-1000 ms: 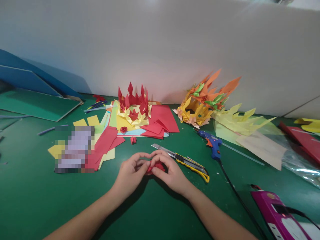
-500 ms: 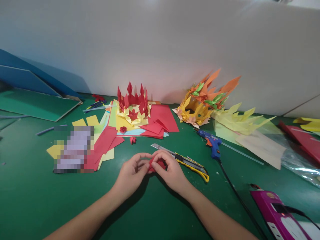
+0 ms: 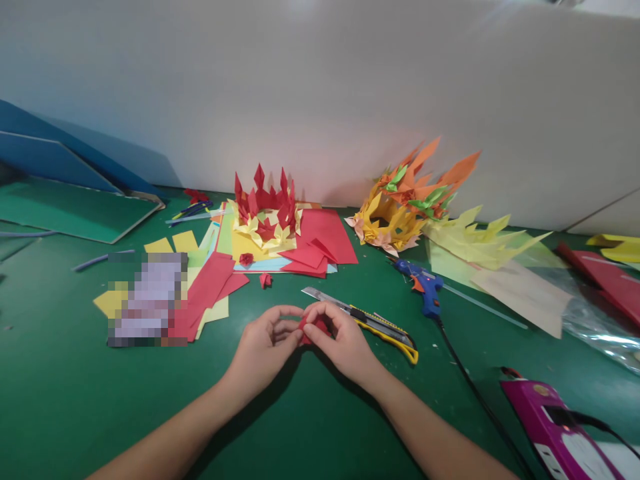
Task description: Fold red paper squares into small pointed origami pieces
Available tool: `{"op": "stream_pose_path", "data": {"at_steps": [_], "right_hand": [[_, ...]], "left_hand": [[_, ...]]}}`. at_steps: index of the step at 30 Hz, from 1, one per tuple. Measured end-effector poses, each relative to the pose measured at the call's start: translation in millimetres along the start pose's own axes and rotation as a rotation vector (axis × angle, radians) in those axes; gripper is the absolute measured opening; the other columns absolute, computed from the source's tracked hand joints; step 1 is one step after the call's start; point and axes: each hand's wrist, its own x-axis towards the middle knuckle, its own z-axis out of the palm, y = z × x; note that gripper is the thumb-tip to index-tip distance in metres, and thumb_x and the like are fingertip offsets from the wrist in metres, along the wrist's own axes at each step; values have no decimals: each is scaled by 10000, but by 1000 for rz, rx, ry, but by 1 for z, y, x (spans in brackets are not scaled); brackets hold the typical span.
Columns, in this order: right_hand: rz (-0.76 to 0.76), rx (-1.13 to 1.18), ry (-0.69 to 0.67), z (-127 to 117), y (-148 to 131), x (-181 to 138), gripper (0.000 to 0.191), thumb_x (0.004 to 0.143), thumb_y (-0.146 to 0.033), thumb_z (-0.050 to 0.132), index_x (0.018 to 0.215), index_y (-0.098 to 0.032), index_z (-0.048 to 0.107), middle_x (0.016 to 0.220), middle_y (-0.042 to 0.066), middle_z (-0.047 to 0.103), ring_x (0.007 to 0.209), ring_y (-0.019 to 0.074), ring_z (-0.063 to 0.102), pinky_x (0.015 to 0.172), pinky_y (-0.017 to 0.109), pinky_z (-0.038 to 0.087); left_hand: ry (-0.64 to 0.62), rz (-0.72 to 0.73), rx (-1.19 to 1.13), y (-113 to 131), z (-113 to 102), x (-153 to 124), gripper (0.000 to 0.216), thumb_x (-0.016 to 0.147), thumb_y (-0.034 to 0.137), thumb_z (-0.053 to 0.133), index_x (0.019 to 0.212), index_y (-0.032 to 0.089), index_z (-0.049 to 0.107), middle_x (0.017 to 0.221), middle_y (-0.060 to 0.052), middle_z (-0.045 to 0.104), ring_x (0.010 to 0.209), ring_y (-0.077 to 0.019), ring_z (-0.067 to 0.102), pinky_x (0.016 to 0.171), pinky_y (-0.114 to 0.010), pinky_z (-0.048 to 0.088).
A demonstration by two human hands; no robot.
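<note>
A small piece of folded red paper (image 3: 316, 326) is pinched between my two hands above the green table, partly covered by the fingers. My left hand (image 3: 270, 340) grips its left side with thumb and fingertips. From the right, my right hand (image 3: 337, 337) holds it with the thumb pressed on the near face. Just beyond my right hand lies a yellow utility knife (image 3: 385, 330), its blade out and pointing left. Two small folded red paper flowers, one (image 3: 266, 281) on the table and another (image 3: 246, 260) on paper sheets, are farther off.
A red and yellow paper crown (image 3: 267, 207) stands on stacked sheets; an orange and yellow one (image 3: 393, 213) stands right. A blue glue gun (image 3: 425, 285) trails its cable towards a magenta power strip (image 3: 560, 427). At left are red sheets (image 3: 207, 287) and a blurred-out rectangular object (image 3: 150, 297).
The fingers have shifted very slightly around the red paper, and a little less of it shows. Everything else stays in place.
</note>
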Motion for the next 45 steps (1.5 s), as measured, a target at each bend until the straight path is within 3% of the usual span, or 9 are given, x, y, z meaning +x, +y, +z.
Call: {"op": "stream_pose_path", "data": {"at_steps": [6,14,22,26,30,36,41,45], "right_hand": [[74,100,-7,-6,-1,2,261,710,-257,621,935,-225,493,806,-5,536,738,147,539,675,278,451],[108,86,-13,-6,-3,3,212,705,-238,615,883,-220,502,729,-21,526,666,132,533,620,266,455],[183,215,-54,-7,-1,3,276,703,-266,643,919,-230,475,716,-33,560,610,120,544,598,263,453],[42,209,38,-6,2,4,241,707,-254,647,868,-235,469,754,-25,565,680,129,560,656,269,473],[-105,-5,76,-4,3,3,68,774,-196,583,728,-215,537,751,3,582,724,153,567,698,301,480],[-315,-370,107,-7,2,-1,93,800,-178,616,768,-245,672,957,50,608,911,212,573,840,400,449],[-455,-544,82,-9,-1,-1,99,817,-208,632,859,-264,700,916,50,606,884,213,554,774,379,462],[-475,-594,80,-8,-4,-2,88,816,-207,638,857,-243,706,845,50,611,802,200,539,715,358,458]], "left_hand": [[69,-7,40,2,-3,0,303,600,223,691,873,184,564,621,15,702,610,-161,677,590,-254,497],[-9,7,120,-2,-2,1,257,603,284,728,809,169,626,670,-19,720,618,-170,670,606,-273,507],[-31,-138,5,4,-2,2,265,561,321,775,614,157,573,552,27,665,556,-114,635,613,-235,499],[6,-188,-94,6,-5,4,306,585,331,777,657,161,534,536,49,640,526,-99,637,625,-232,513],[-9,-191,-144,4,-8,5,283,608,316,776,710,150,571,631,26,668,577,-101,651,660,-234,533],[-18,-200,-176,5,-8,6,233,614,299,770,721,127,657,721,-17,685,634,-116,651,709,-250,546],[-10,-218,-183,7,-8,6,207,614,278,768,704,128,657,693,-4,673,614,-107,642,703,-244,540],[-16,-226,-196,8,-8,4,208,600,276,775,686,131,653,673,14,654,608,-98,635,687,-227,531]]}}
